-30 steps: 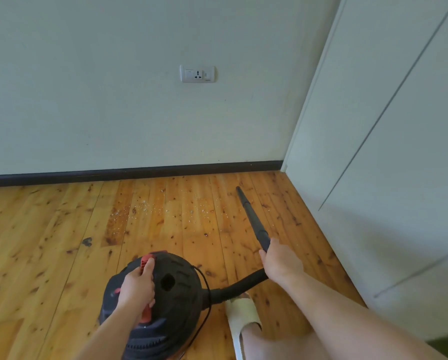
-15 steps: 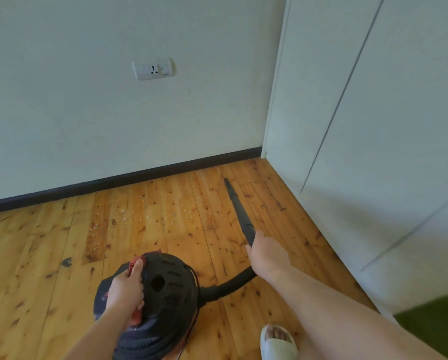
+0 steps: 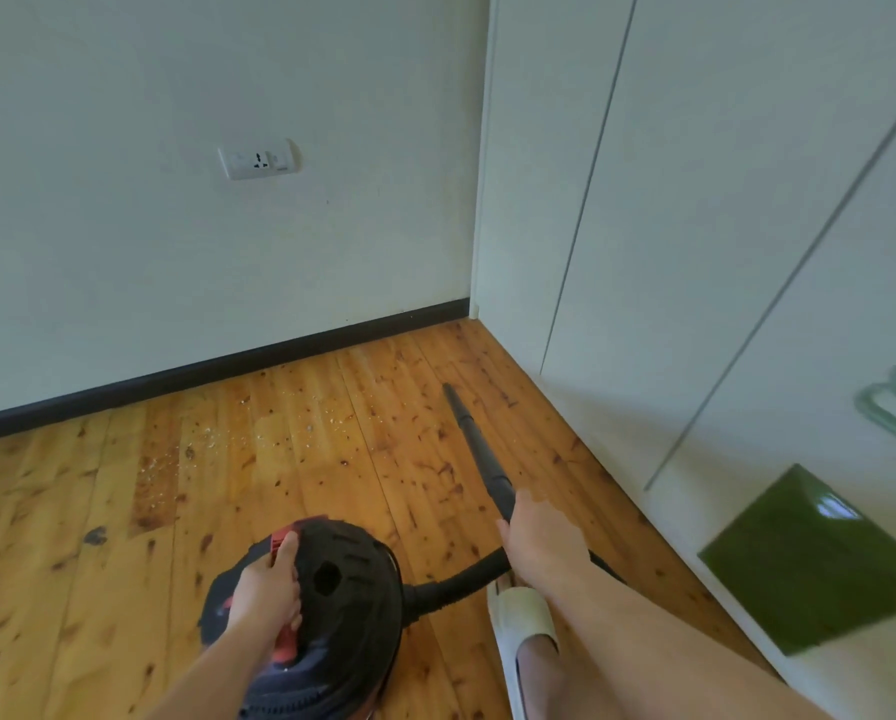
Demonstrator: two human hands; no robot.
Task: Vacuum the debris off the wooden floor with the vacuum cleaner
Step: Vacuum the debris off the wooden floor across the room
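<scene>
A black canister vacuum cleaner (image 3: 347, 600) is low in the view, over the wooden floor (image 3: 72, 537). My left hand (image 3: 264, 589) grips its red handle on top. My right hand (image 3: 539, 537) holds the black wand (image 3: 479, 449), which slants forward toward the corner, its tip just above the boards. A black hose (image 3: 461, 582) joins wand and canister. Pale debris crumbs (image 3: 305, 428) lie scattered on the boards left of the wand tip, toward the skirting; a denser patch of debris (image 3: 155, 470) lies further left.
A white wall with a socket (image 3: 259, 159) and dark skirting (image 3: 202, 374) bounds the floor ahead. White cupboard doors (image 3: 669, 252) run along the right. A green object (image 3: 820, 558) sits low on the right. My foot in a white slipper (image 3: 521, 621) stands beside the canister.
The view has swung right and closer to the corner. The canister and wand have moved with me toward the cupboard, and my slippered foot has stepped forward. Both hands keep their holds.
</scene>
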